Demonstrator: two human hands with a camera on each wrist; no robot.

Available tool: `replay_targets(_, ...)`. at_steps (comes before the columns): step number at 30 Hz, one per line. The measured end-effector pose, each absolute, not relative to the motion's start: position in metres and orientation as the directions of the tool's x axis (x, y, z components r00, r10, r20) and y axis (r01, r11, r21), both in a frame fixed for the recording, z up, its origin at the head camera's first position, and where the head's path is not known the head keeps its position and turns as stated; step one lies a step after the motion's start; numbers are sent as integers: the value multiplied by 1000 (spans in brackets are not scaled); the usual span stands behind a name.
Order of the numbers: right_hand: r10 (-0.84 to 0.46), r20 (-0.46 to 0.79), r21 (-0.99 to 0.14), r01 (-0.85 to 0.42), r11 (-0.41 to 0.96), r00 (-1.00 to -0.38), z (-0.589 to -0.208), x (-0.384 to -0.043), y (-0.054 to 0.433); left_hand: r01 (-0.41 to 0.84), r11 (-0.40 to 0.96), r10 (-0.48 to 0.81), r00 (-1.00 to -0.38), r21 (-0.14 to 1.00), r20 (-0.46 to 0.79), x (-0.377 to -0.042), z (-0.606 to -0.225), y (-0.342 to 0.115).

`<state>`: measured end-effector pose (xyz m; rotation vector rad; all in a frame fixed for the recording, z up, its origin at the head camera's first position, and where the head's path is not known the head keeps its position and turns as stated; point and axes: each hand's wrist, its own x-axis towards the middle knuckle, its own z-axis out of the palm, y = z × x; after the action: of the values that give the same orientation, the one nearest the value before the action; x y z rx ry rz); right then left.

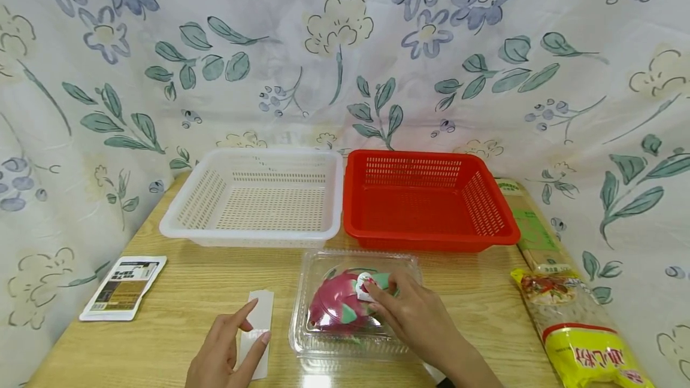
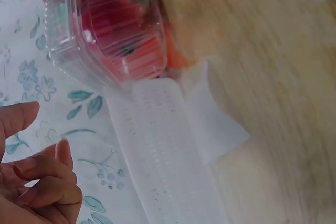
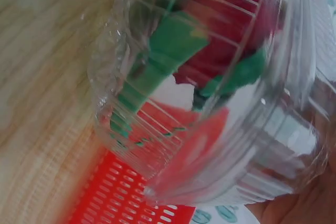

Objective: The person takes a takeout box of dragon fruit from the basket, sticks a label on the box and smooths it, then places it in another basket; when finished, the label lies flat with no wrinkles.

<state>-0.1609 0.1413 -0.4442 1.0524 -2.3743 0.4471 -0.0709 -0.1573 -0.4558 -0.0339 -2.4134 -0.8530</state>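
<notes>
A clear plastic clamshell box (image 1: 302,340) sits on the table with a pink-and-green dragon fruit-like item (image 1: 331,301) inside. On its lid, my right hand (image 1: 417,310) touches a small white sticker (image 1: 363,280) with its fingertips. Part of the sticker is hidden under those fingers. Left of the box, my left hand (image 1: 229,343) hovers with thumb and index finger apart, over a strip of white paper (image 1: 261,310). In the left wrist view, the white paper (image 2: 215,124) looks bent up from the table. The right wrist view shows the box (image 3: 252,145) close up.
A white basket (image 1: 250,235) and a red basket (image 1: 431,237) stand side by side behind the box. At far left lies a printed pouch (image 1: 124,289). A yellow noodle bag (image 1: 582,334) and a tan-and-green packet (image 1: 533,226) lie along the right side.
</notes>
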Motion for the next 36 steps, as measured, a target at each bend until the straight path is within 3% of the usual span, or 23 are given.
replay_targets(3,-608,539,-89,-757,647,-583,-443,-161,143,272,777,-119,-822,567,557,-71,-455,-154)
replay_targets(12,-621,426,-157,-730,665,-658,-440,-161,146,308,779,-15,-862,546,507,-72,-462,-142)
replay_targets(24,-625,351,-164,-703,692,-698,-437,-166,149,169,751,-4,-965,638,261,-69,-465,-132)
replay_targets(36,-589,246,-213,-636,742,-770,-435,-167,151,-1,727,9,-1000,687,-12,-70,-458,-130)
